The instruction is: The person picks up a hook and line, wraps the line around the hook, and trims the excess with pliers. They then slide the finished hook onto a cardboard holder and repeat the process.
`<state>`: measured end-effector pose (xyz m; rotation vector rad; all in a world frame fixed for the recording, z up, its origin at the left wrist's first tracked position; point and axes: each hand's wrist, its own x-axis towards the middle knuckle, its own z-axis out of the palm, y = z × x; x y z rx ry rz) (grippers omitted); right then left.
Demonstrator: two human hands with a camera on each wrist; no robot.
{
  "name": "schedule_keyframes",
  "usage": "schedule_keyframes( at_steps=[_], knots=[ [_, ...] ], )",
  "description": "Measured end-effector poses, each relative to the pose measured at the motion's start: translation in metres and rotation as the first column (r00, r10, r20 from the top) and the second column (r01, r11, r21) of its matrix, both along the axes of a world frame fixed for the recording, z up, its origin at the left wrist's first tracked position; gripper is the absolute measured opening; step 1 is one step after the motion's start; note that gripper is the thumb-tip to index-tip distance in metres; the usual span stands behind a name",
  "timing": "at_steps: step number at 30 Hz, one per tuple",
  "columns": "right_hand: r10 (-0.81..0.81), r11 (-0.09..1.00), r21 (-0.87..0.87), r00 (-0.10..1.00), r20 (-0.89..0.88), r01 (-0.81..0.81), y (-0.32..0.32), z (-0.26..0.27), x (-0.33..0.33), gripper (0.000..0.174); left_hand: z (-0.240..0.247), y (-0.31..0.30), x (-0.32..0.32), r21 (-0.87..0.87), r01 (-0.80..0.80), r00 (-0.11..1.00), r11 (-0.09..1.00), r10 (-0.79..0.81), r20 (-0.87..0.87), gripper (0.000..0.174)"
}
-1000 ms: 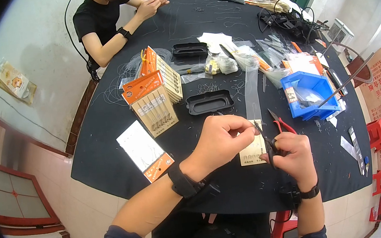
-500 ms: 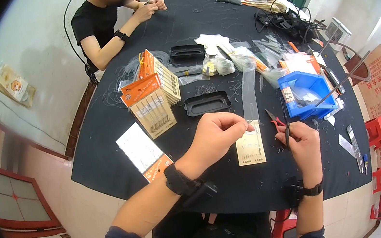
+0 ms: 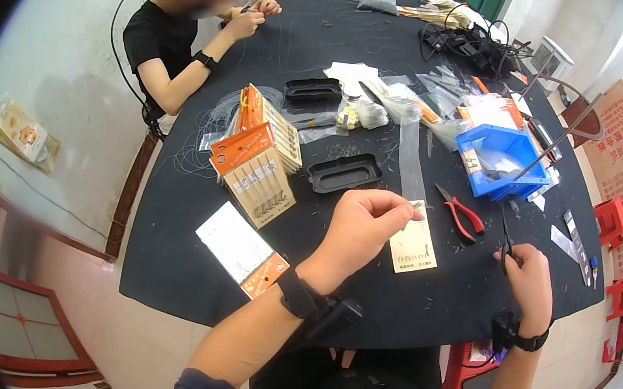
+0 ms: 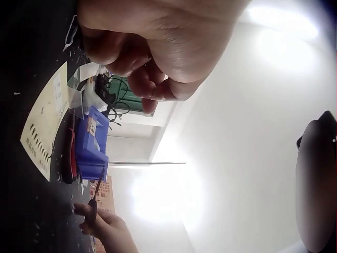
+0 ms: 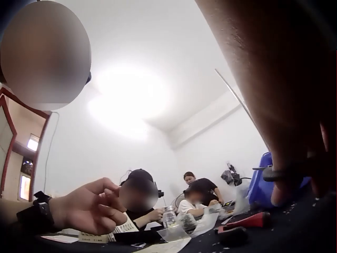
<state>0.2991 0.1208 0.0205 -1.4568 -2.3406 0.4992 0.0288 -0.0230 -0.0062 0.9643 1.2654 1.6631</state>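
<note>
My left hand (image 3: 368, 230) has its thumb and index fingertips together over the upper edge of a cream card (image 3: 412, 250) with a row of small hooks. Anything between those fingertips is too fine to make out. The left wrist view shows this hand (image 4: 152, 47) with bent fingers above the card (image 4: 45, 124). Farther right, my right hand (image 3: 530, 279) grips dark scissors (image 3: 506, 240) near the table's right part, their blades directed away from me. The right wrist view shows the scissors (image 5: 279, 174) in its fingers. Red-handled pliers (image 3: 464, 219) lie between card and right hand.
A blue bin (image 3: 502, 160) stands beyond the pliers. Black trays (image 3: 344, 174), standing packs of hook cards (image 3: 259, 190) and a white card (image 3: 234, 241) lie left and ahead. Plastic bags (image 3: 398, 103) lie farther back. Another person (image 3: 163, 48) sits at the far left.
My right hand has moved with the scissors away from my left hand, to the right and toward me, past the pliers. My left hand stays near the card's upper edge.
</note>
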Motion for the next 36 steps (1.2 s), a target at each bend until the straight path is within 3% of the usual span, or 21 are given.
schedule_keyframes(
  at_steps=[1, 4, 7, 10, 15, 24, 27, 30, 31, 34, 36],
  knots=[
    [-0.049, 0.999, 0.017, 0.997, 0.053, 0.048, 0.001, 0.002, 0.003, 0.031, 0.000, 0.000, 0.000, -0.003, -0.003, 1.000, 1.000, 0.003, -0.017, 0.017],
    [-0.201, 0.980, 0.026, 0.969, 0.141, 0.199, 0.002, 0.001, 0.008, 0.030, -0.003, 0.001, -0.001, 0.007, -0.015, 1.000, 1.000, 0.015, -0.025, 0.018],
    [-0.163, 0.961, 0.230, 0.986, 0.027, 0.153, 0.006, -0.024, 0.019, 0.027, -0.008, 0.005, 0.001, 0.054, -0.050, 0.998, 0.997, 0.052, -0.034, 0.019],
    [-0.210, 0.971, 0.143, 0.970, 0.125, 0.192, 0.005, -0.020, 0.017, 0.026, -0.004, 0.004, 0.001, -0.053, -0.041, 0.999, 0.998, 0.041, -0.009, 0.018],
    [-0.179, 0.965, 0.211, 0.979, 0.094, 0.156, -0.005, -0.019, 0.008, 0.020, -0.008, 0.005, 0.002, -0.061, -0.033, 0.999, 0.998, 0.033, 0.004, 0.018],
    [-0.111, 0.969, 0.237, 0.976, 0.188, 0.064, -0.009, -0.016, 0.010, 0.015, -0.003, 0.005, 0.005, -0.062, -0.003, 1.000, 0.998, 0.005, 0.020, 0.018],
    [-0.182, 0.930, 0.320, 0.983, -0.032, 0.183, -0.014, -0.005, 0.006, 0.015, -0.005, 0.004, 0.005, -0.048, 0.058, 0.993, 0.997, -0.052, 0.106, 0.018],
    [0.072, 0.992, 0.127, 0.919, -0.387, -0.024, -0.035, 0.048, -0.023, 0.018, -0.010, 0.003, 0.005, 0.013, 0.155, 0.959, 0.988, -0.154, 0.238, 0.017],
    [0.214, 0.977, 0.088, 0.850, -0.482, -0.196, -0.033, 0.052, -0.035, 0.020, -0.011, 0.002, 0.004, 0.040, 0.196, 0.935, 0.980, -0.199, 0.294, 0.017],
    [0.496, 0.824, 0.101, 0.623, -0.605, -0.558, -0.017, 0.042, -0.078, 0.025, -0.012, 0.001, 0.003, 0.091, 0.243, 0.888, 0.966, -0.260, 0.380, 0.017],
    [0.520, 0.744, 0.014, 0.565, -0.641, -0.668, -0.013, 0.029, -0.104, 0.025, -0.017, 0.001, 0.000, 0.136, 0.242, 0.871, 0.961, -0.277, 0.407, 0.017]
  ],
)
